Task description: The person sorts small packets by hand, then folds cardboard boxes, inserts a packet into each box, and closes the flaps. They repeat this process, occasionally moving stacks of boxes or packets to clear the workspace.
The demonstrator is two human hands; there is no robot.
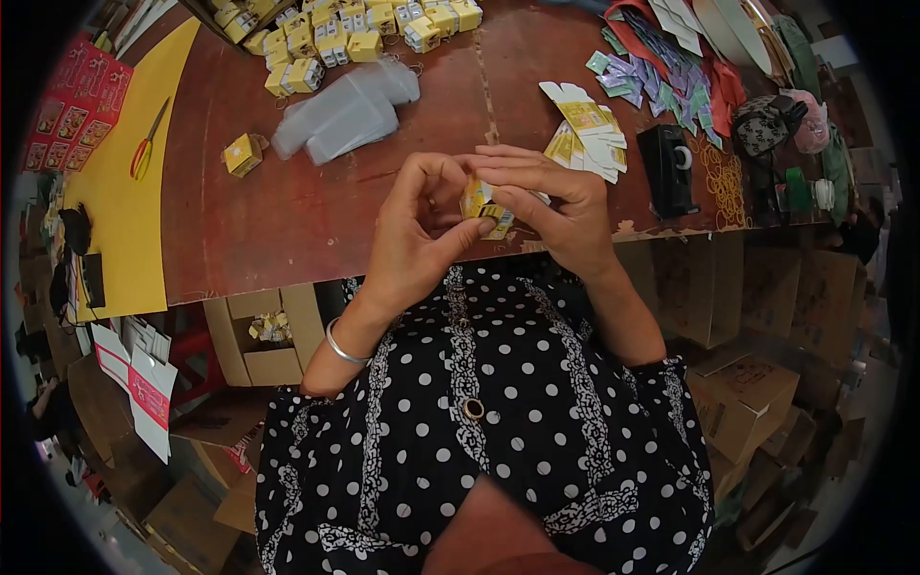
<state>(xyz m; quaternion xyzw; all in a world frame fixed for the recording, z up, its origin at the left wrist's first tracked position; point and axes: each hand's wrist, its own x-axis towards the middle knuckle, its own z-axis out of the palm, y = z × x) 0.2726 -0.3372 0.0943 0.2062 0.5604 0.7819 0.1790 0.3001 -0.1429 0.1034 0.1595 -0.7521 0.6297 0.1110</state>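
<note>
Near the front edge of the dark red table, a small yellow-and-white box (497, 218) is held between both hands. My left hand (422, 225) grips its left side, thumb along the lower edge. My right hand (561, 206) closes on it from the right, with the thumb on its top and the fingers stretched behind. Part of the box is hidden by the fingers. Flat printed cartons (594, 134) lie beyond my right hand. Clear plastic bags (350, 110) lie beyond my left hand, and one yellow box (243, 154) stands to their left.
Several yellow boxes (364, 46) are piled at the back. Scissors (144, 153) rest on yellow board at left. On the right are a tape dispenser (668, 172), rubber bands (724, 187) and small sachets (637, 81). Below the table is an open carton (273, 368).
</note>
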